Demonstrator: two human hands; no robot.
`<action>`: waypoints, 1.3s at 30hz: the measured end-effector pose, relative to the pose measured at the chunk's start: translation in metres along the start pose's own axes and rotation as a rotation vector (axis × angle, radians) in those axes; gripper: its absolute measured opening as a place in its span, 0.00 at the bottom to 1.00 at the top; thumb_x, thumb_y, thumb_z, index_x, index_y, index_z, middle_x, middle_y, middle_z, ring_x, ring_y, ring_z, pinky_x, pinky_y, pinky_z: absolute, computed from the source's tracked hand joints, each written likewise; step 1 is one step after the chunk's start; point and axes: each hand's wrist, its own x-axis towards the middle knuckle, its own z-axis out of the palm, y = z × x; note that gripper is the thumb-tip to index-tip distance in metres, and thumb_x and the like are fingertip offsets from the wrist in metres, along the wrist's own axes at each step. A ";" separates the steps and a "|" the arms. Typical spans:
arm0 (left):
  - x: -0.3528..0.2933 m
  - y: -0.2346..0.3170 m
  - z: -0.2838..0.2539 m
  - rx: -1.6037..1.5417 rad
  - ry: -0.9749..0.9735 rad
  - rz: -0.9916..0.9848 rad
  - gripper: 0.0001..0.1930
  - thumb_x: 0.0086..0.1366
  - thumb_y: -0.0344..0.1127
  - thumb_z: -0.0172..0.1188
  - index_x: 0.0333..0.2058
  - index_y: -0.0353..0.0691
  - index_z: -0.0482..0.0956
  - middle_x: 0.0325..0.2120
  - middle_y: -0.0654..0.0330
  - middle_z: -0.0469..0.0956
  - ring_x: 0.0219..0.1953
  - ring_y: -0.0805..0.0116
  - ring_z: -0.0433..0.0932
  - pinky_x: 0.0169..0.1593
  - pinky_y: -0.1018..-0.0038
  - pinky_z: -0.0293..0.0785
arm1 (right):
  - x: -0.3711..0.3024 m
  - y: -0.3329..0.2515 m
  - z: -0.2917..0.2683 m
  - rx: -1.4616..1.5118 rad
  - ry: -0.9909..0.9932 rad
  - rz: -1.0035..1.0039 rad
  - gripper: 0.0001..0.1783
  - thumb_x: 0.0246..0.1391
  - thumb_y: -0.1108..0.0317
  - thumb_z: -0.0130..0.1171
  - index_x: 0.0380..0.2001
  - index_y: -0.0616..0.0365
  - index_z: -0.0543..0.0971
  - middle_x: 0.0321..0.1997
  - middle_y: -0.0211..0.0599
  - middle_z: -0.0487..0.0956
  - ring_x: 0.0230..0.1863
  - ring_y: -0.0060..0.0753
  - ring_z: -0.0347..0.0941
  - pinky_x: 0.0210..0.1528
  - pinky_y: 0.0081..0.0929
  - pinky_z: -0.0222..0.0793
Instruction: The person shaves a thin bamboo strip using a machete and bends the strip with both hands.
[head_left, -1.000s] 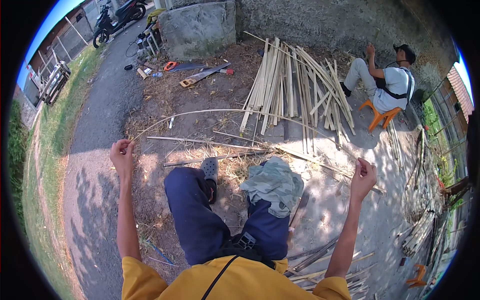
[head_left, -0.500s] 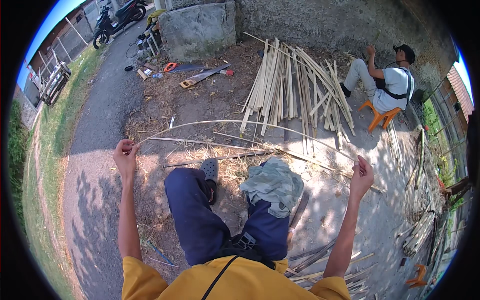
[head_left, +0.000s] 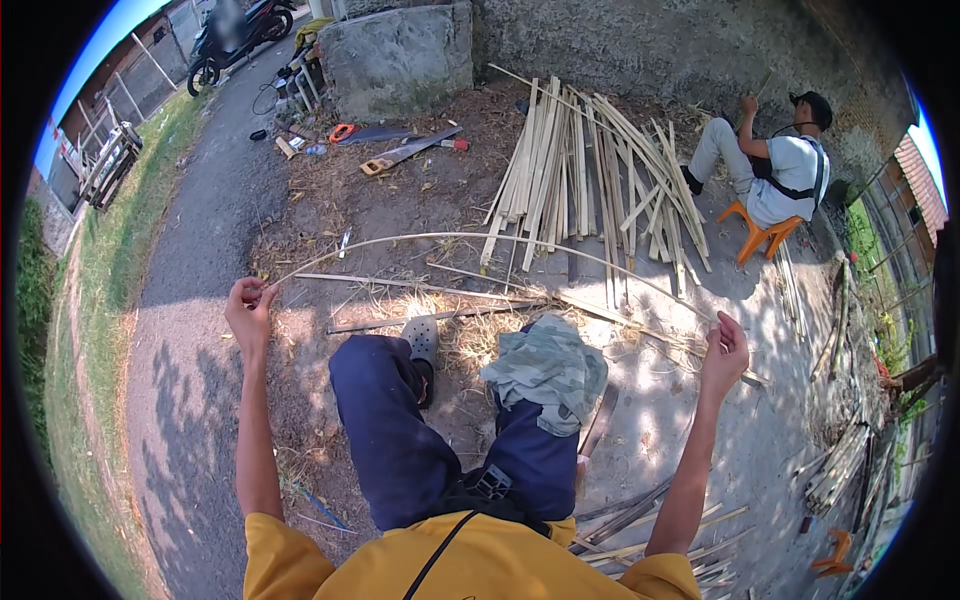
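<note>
A long, thin bamboo strip (head_left: pixel 478 236) is stretched in an upward arc in front of my knees. My left hand (head_left: pixel 250 308) pinches its left end, and my right hand (head_left: pixel 724 350) pinches the right end. Both arms are spread wide. A grey-green patterned cloth (head_left: pixel 548 368) lies over my right knee. Past the strip, a large pile of split bamboo slats (head_left: pixel 580 170) fans out on the ground. More slats (head_left: pixel 430 285) lie crosswise near my foot among pale shavings.
A handsaw (head_left: pixel 408 152) and other tools lie on the ground ahead, before a concrete block (head_left: pixel 398 62). At right, a person (head_left: pixel 785 165) sits on an orange stool (head_left: pixel 757 234). A motorbike (head_left: pixel 235 42) stands far left. Bamboo bundles (head_left: pixel 838 468) lie at right; more slats (head_left: pixel 690 530) lie beside my right hip.
The arc of the bamboo strip has risen slightly at its middle. Both my hands stay at its ends, almost unmoved. The seated person's raised hand has shifted a little.
</note>
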 end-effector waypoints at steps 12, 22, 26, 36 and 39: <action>-0.001 0.007 -0.001 0.012 0.003 -0.009 0.14 0.63 0.37 0.78 0.41 0.39 0.83 0.25 0.67 0.78 0.29 0.77 0.72 0.36 0.74 0.69 | 0.005 0.012 -0.002 0.019 0.006 -0.031 0.14 0.66 0.72 0.66 0.53 0.59 0.86 0.46 0.36 0.85 0.44 0.25 0.82 0.42 0.23 0.79; 0.003 0.006 -0.001 -0.023 -0.019 -0.045 0.16 0.63 0.41 0.78 0.42 0.40 0.84 0.25 0.67 0.78 0.29 0.78 0.73 0.36 0.76 0.69 | 0.004 0.013 -0.004 -0.017 -0.012 -0.003 0.14 0.65 0.73 0.66 0.53 0.58 0.86 0.46 0.36 0.86 0.44 0.26 0.83 0.43 0.25 0.80; 0.001 0.008 0.000 -0.024 -0.033 -0.042 0.18 0.59 0.37 0.81 0.43 0.39 0.84 0.26 0.69 0.76 0.29 0.79 0.70 0.35 0.78 0.68 | 0.002 0.011 -0.004 -0.011 -0.005 -0.017 0.14 0.65 0.73 0.66 0.53 0.59 0.87 0.46 0.37 0.86 0.44 0.27 0.83 0.43 0.25 0.81; 0.004 -0.003 -0.008 -0.025 -0.070 -0.051 0.19 0.59 0.33 0.81 0.47 0.40 0.86 0.31 0.68 0.76 0.32 0.78 0.71 0.39 0.77 0.72 | 0.002 0.004 -0.008 -0.103 0.025 -0.047 0.15 0.64 0.74 0.66 0.53 0.57 0.87 0.47 0.38 0.84 0.44 0.29 0.83 0.43 0.27 0.82; 0.008 -0.012 -0.012 0.005 -0.031 0.026 0.16 0.60 0.32 0.80 0.47 0.40 0.87 0.32 0.69 0.76 0.33 0.78 0.71 0.38 0.77 0.73 | 0.004 0.004 -0.011 -0.108 0.030 -0.067 0.15 0.64 0.75 0.66 0.53 0.57 0.88 0.46 0.37 0.83 0.43 0.28 0.82 0.42 0.26 0.82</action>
